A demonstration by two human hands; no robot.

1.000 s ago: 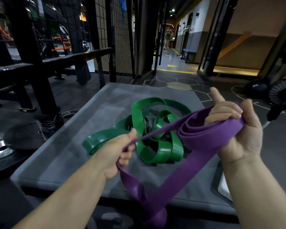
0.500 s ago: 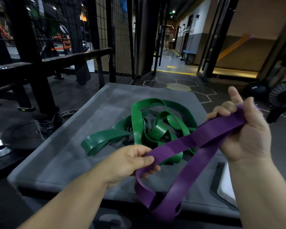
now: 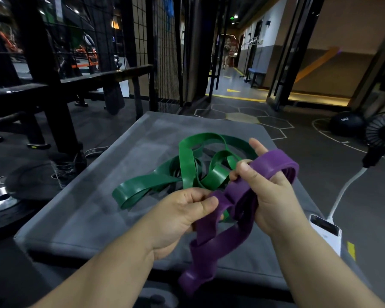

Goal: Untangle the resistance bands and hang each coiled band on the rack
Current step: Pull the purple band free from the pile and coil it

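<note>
1. Purple band (image 3: 273,162) part-coiled: wrapped round right hand (image 3: 273,196), pinched by left hand (image 3: 180,216), tail hanging below both grips.
2. Green band (image 3: 187,165) tangled on pad (image 3: 87,207) just beyond the grips; 0 of 2 hung.

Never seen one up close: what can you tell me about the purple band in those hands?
The purple resistance band is a wide, flat, rubbery-looking loop. Some turns wrap the fingers of the right hand; the left hand pinches a strand nearby. The rest hangs in slack loops over the grey mat.
</note>
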